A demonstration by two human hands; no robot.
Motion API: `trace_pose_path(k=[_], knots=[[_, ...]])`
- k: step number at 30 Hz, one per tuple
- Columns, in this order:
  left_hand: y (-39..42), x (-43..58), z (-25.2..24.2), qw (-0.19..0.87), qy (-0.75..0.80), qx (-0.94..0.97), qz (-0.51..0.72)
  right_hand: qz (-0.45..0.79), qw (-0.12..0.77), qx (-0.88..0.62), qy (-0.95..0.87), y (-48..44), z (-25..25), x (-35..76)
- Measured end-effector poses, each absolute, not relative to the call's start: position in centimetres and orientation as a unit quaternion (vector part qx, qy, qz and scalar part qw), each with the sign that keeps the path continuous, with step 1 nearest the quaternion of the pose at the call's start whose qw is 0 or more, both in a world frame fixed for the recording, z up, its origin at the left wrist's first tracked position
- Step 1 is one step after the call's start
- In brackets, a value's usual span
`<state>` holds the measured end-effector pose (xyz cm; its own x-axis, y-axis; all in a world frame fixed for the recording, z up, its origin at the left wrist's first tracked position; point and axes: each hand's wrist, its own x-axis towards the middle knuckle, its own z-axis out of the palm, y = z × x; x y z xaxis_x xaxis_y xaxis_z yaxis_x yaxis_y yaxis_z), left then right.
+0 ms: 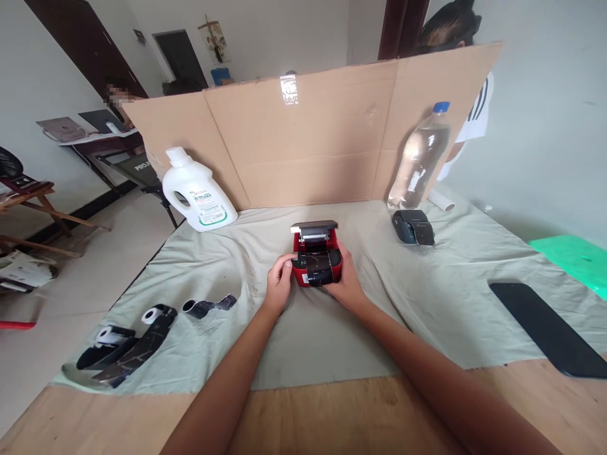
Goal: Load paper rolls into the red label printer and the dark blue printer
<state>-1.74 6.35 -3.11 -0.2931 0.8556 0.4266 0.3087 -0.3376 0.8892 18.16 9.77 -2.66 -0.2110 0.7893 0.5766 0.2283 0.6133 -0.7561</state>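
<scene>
A small red printer [316,254] with its lid raised sits on the pale green cloth [441,297] in the middle of the table. My left hand [278,282] grips its left side, fingers curled against the casing. My right hand [348,281] wraps round its right side. A dark roll sits in the printer's open bay, between my thumbs.
A white detergent jug [196,191] and a clear water bottle [420,158] stand against a cardboard screen [308,136]. A dark printer [413,227] lies near the bottle. Dark paper strips and rolls [126,344] lie at left, a black flat slab [550,328] at right. Another person stands behind the screen.
</scene>
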Motion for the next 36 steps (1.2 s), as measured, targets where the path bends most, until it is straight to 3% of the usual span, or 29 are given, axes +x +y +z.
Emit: trace_pose_path(k=[6,11,16,19,29,31,36], knots=[[6.4,-1.6,-3.0,0.236,0.526,0.548,0.606,0.316,0.519,-0.341,-0.718,9.7,-2.6,18.6],[6.3,-1.7,-3.0,0.248,0.510,0.554,0.609,0.458,0.515,-0.320,-0.650,10.3,-2.2,19.7],[6.2,-1.6,-2.6,0.257,0.502,0.557,0.610,0.330,0.538,-0.389,-0.672,12.3,2.0,21.1],[6.2,-1.5,-2.2,0.267,0.492,0.557,0.613,0.312,0.441,-0.403,-0.739,14.5,5.1,20.7],[6.4,-1.6,-2.4,0.294,0.491,0.532,0.624,0.188,-0.126,-0.391,-0.892,19.5,10.0,12.9],[6.4,-1.6,-2.5,0.305,0.486,0.525,0.629,0.167,-0.174,-0.410,-0.880,19.5,10.3,11.7],[6.5,-1.7,-2.4,0.310,0.466,0.524,0.642,0.126,-0.165,-0.435,-0.876,19.3,10.2,10.9]])
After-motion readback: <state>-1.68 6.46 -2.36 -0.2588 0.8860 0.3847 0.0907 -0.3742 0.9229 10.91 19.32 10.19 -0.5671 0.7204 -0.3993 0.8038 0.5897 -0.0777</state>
